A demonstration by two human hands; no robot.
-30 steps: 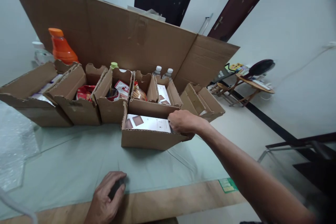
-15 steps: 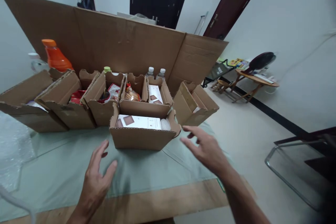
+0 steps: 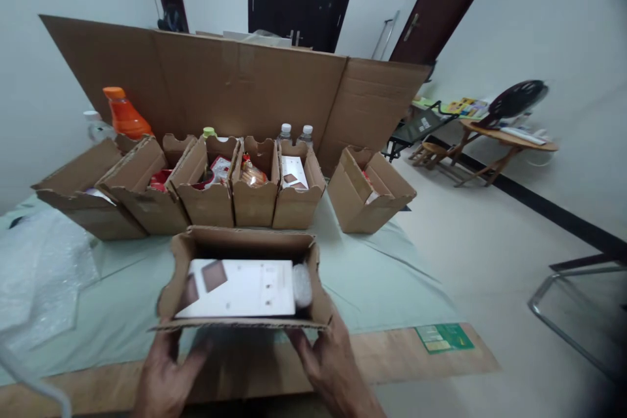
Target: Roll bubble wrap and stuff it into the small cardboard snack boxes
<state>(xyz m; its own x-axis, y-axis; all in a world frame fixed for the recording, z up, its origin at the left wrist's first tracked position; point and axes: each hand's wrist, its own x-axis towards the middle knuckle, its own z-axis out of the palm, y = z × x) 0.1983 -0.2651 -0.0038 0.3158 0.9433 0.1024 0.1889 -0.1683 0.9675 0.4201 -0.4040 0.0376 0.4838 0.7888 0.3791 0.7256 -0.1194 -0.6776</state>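
Observation:
An open-topped cardboard box (image 3: 255, 245) is at the table's near side, tilted so that its inside faces me. In it lie a white carton (image 3: 249, 287) with brown squares printed on it and a translucent, rounded item (image 3: 302, 285) at the right end. My left hand (image 3: 169, 366) grips the box's lower left corner, its fingers partly hidden beneath the front edge. At the lower right corner, my right hand (image 3: 330, 362) holds the same box, thumb at the front. Both hands are slightly blurred.
Several cardboard boxes (image 3: 208, 206) with packaged goods stand in a row behind. Another box (image 3: 357, 202) stands apart on the right. A cardboard panel (image 3: 249, 78) rises behind them, with an orange bottle (image 3: 128, 117) before it. Bubble wrap (image 3: 44, 274) lies left.
Both hands, apart from the box half a second ago, now hold it by its sides. The box has come toward me, away from the row, and tilted.

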